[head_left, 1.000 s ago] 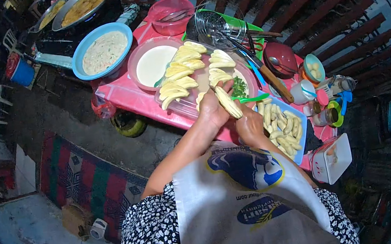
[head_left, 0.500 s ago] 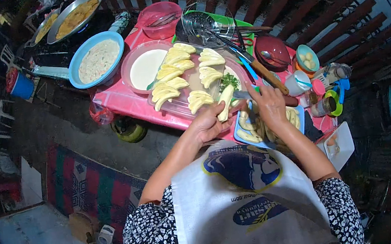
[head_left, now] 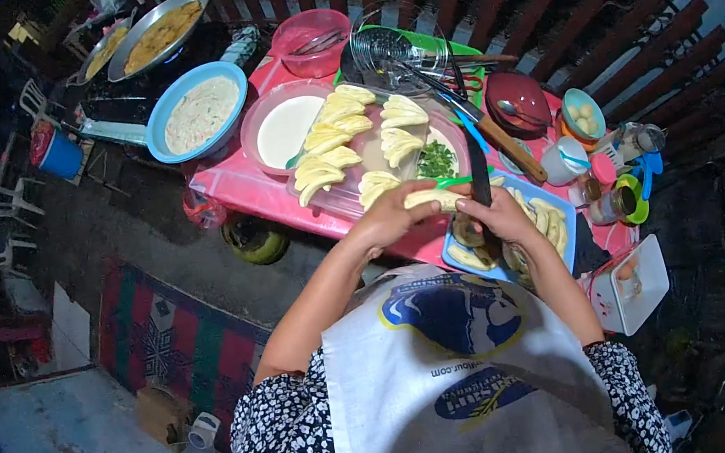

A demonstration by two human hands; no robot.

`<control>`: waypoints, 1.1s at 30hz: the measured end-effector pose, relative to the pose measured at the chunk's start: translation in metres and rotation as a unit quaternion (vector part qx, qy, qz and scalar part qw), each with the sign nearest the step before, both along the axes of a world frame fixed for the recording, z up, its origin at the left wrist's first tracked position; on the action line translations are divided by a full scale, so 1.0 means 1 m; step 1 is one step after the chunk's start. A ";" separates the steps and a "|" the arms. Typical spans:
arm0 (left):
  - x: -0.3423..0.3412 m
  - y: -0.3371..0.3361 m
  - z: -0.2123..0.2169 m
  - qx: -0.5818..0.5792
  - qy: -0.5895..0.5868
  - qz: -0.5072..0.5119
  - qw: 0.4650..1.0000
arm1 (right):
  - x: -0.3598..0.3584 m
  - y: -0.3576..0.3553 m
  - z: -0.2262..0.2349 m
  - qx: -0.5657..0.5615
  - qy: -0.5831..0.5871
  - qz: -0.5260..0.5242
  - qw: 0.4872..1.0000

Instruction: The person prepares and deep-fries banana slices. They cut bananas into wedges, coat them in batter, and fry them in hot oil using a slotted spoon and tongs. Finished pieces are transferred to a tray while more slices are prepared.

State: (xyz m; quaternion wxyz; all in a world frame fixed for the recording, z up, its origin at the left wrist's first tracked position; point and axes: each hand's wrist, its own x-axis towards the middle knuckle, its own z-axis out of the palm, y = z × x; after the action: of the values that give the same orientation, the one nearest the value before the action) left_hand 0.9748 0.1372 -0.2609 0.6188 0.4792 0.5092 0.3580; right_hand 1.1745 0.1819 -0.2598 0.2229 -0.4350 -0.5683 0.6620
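My left hand (head_left: 392, 222) grips a peeled banana (head_left: 435, 199) lying roughly crosswise in its fingers. My right hand (head_left: 504, 218) is closed on a knife (head_left: 476, 150), its dark blade pointing away from me, and its fingertips meet the banana's right end. Just beneath my hands sits a light-blue tray (head_left: 579, 238) of peeled bananas (head_left: 551, 218). Ahead of my left hand, fan-cut bananas (head_left: 333, 133) rest in two rows on a clear plastic container (head_left: 371, 153). Beside them are chopped green herbs (head_left: 436, 160) in a bowl.
A pink bowl of white batter (head_left: 286, 131) and a blue basin of pale mixture (head_left: 203, 114) stand on the left. Pans of fried food (head_left: 162, 38) lie beyond. A wooden-handled utensil (head_left: 509, 150), a dark red lidded bowl (head_left: 516, 101) and several jars (head_left: 609, 203) occupy the right.
The banana has turned from near upright to crosswise. The knife has swung from pointing left to pointing away from me, and my right hand has come in against the banana.
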 end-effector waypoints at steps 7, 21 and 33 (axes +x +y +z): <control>-0.006 0.003 0.003 -0.044 -0.179 0.173 0.968 | -0.034 -0.011 -0.006 -0.107 0.169 -0.112 0.973; -0.029 0.004 -0.021 -0.077 -0.259 0.169 0.948 | -0.053 -0.010 -0.015 -0.106 0.174 -0.119 0.972; -0.040 0.015 -0.009 -0.099 -0.259 0.162 0.947 | -0.062 -0.004 -0.016 -0.216 0.219 -0.137 0.942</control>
State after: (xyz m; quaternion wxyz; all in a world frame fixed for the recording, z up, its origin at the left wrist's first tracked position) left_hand 0.9352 0.1526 -0.2702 0.7072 0.2171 0.4351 0.5133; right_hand 1.1123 0.1776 -0.2760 0.3311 -0.3906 -0.2838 0.8107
